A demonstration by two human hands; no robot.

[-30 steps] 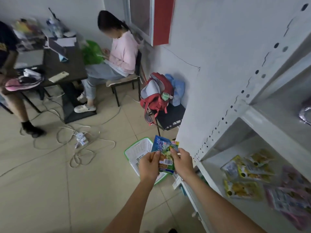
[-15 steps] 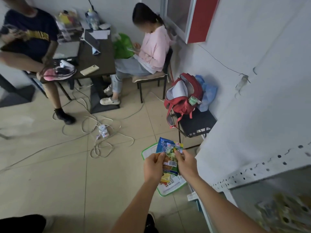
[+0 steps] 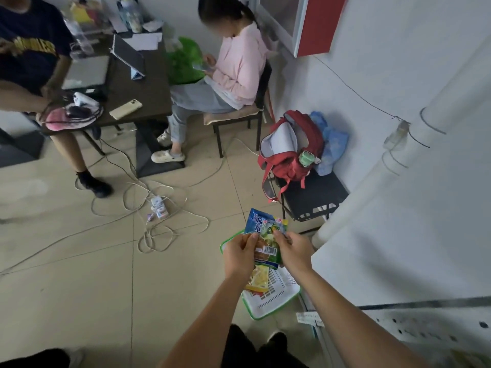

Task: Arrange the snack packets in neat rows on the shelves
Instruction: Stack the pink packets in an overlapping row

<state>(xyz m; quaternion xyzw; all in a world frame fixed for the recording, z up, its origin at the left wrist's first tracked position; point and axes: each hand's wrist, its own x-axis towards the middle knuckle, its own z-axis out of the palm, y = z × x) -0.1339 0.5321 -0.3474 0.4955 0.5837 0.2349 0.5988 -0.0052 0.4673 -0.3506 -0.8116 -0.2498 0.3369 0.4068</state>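
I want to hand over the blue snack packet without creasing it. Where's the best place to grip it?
Take the blue snack packet by its free top edge, coming from above; left hand and right hand already pinch its sides lower down.

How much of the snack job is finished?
Done: nothing visible here; the shelves are out of view. In hand: left hand and right hand pinch blue-and-green foil snack packets above the green-rimmed white plastic basket. Left: shelving them.

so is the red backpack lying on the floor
No, the red backpack sits on a black stool by the wall, raised off the tiled floor.
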